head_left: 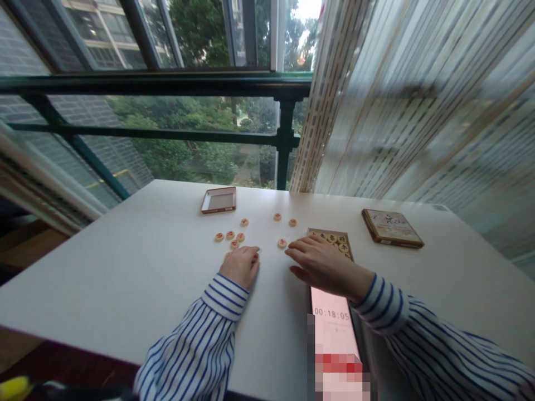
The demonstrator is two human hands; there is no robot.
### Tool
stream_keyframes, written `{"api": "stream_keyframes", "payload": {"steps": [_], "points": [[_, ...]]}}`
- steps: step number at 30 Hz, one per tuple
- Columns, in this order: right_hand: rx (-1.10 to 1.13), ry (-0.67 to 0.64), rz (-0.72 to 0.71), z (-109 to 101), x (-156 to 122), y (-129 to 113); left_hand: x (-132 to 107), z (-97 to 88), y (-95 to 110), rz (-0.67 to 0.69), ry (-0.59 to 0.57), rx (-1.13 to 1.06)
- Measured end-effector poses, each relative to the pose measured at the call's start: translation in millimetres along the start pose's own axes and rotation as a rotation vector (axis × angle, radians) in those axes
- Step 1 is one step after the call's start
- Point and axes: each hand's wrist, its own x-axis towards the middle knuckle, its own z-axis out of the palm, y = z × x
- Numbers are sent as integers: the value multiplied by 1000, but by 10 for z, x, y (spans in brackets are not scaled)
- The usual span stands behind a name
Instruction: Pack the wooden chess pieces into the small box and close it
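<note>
My left hand [240,267] rests low on the white table, curled, with a Chinese chess piece [256,257] showing between thumb and fingers. Just beyond it lie several round wooden pieces with red characters, among them one piece [230,235] and another piece [234,244]. My right hand [320,264] hovers with fingers stretched to the left and thumb apart; nothing shows in it. It partly covers an open box [350,253] holding pieces with black characters. A single red piece [282,243] lies near its fingertips.
More red pieces lie farther back, including one piece [277,216]. A shallow tray [218,210] stands at the back left, and a closed flat box [393,228] at the right. A phone [332,320] showing a timer lies in front of the open box. Windows and a curtain border the table [137,267].
</note>
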Motion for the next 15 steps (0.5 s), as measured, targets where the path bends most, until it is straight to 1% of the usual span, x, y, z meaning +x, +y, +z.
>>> {"api": "stream_keyframes", "payload": {"steps": [3,8,12,15], "points": [[-6,13,6,27,24,-8,11,11,-22,8,-10,14],[-9,25,0,57,36,-14,18,56,-62,6,11,27],[3,29,3,54,35,-15,21,78,-67,26,58,0],[11,33,9,48,29,-15,25,55,-26,51,120,-46]]}}
